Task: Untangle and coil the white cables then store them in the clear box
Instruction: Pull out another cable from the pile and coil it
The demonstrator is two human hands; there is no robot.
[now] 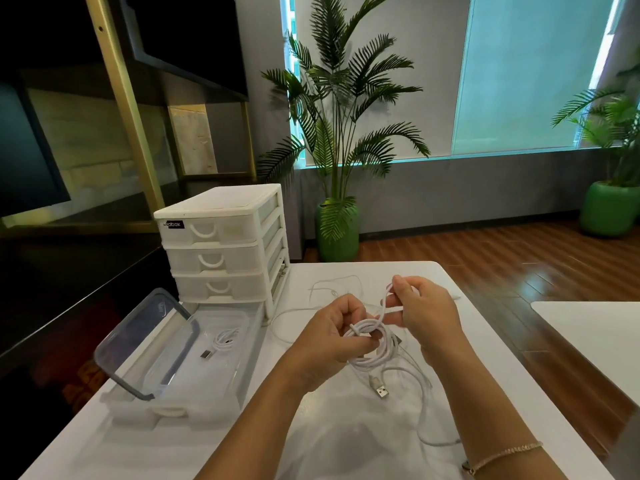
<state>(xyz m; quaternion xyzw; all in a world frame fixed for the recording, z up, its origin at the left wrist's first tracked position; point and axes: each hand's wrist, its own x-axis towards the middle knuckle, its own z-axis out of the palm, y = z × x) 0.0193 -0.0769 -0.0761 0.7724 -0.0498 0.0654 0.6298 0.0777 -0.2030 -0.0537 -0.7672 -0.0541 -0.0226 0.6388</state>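
Observation:
My left hand [337,336] grips a coil of white cable [372,351] above the white table [346,441]. A USB plug [380,389] hangs from the coil. My right hand [420,308] pinches a strand of the same cable just above and right of the coil. More loose white cable [424,410] trails over the table on the right, and thin strands [332,289] lie beyond my hands. The clear box [214,372] stands open at the left with one coiled white cable [223,339] inside.
The box's clear lid with a grey rim [145,344] leans on the box's left side. A white three-drawer unit [225,244] stands behind the box. Another white table [595,341] is at the right, with wooden floor between. Potted palms stand by the window.

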